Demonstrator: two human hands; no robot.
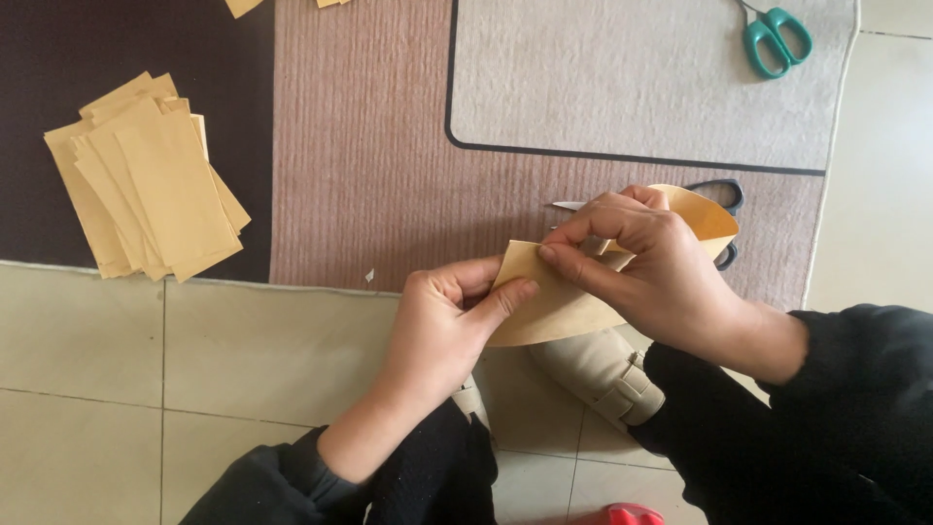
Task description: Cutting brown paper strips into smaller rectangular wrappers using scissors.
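Note:
Both of my hands hold one bent piece of tan paper [573,306] above the rug's near edge. My left hand [442,326] pinches its left corner between thumb and fingers. My right hand [651,267] presses down on the fold from above, with the paper curling up behind its fingers. Black-handled scissors [724,199] lie on the rug right behind my right hand, partly hidden by it and the paper.
A stack of tan paper pieces [146,190] lies on the dark part of the rug at left. Green-handled scissors [777,39] rest at the top right. A beige shoe [603,374] sits on the tile floor [194,360] under my hands. A red thing [632,513] shows at the bottom edge.

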